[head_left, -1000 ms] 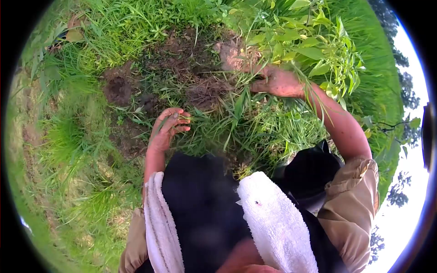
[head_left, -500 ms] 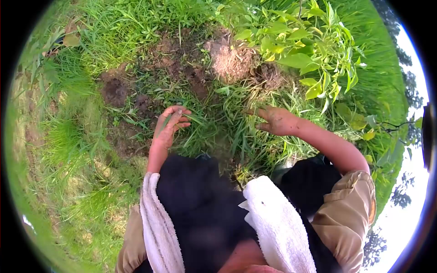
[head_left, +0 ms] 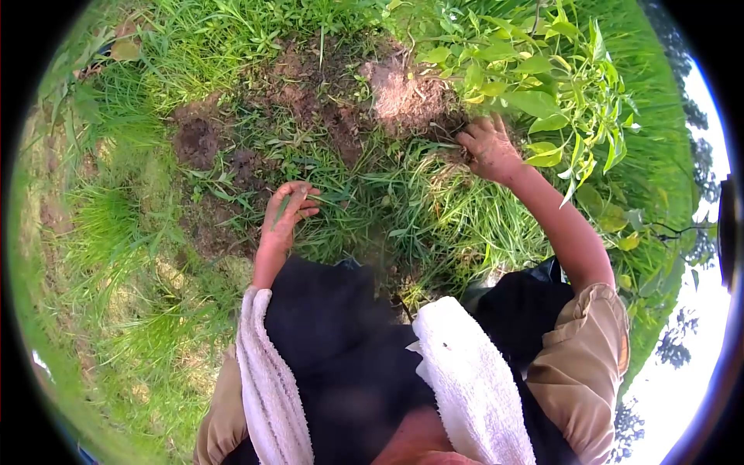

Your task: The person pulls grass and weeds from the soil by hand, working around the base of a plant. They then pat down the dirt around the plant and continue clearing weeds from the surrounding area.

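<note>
My left hand is just beyond my dark-clothed knee, its fingers curled. A few green grass blades show at its fingertips and across its palm. Farther out on the right, my right hand reaches down beside a bare soil mound. Its bent fingers press into a clump of dry, brownish grass at the mound's edge, and the fingertips are partly hidden there. Cut or loose green grass lies between both hands.
A leafy plant with broad light-green leaves overhangs my right hand and forearm. Dark dug soil with a hole is at the left. Tall grass stands on the right. A white towel hangs from my neck.
My right hand has moved away from me and to the right, from above the loose grass to the dry clump by the mound. My left hand has stayed nearly still.
</note>
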A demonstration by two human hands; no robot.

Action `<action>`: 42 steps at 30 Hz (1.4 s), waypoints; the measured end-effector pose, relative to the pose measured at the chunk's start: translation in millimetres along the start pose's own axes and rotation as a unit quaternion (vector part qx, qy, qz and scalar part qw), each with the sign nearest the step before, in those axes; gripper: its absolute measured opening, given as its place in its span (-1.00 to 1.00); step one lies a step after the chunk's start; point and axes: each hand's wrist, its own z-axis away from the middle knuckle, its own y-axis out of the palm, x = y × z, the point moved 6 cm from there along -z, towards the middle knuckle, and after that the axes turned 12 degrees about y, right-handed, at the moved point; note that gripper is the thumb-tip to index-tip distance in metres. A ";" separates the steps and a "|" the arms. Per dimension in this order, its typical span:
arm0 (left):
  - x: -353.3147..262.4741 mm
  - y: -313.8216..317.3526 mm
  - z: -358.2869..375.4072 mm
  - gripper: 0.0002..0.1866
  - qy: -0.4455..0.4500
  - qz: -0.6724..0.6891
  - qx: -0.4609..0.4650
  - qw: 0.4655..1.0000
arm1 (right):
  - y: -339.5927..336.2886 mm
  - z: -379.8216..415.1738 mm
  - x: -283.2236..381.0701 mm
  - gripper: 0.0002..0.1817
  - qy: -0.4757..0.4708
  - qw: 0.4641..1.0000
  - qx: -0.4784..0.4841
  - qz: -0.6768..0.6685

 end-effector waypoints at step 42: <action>-116.0 -159.1 -88.4 -0.79 0.239 -0.693 -0.134 0.667 | 46.7 -45.2 159.0 -0.72 -0.019 0.996 0.048 -0.080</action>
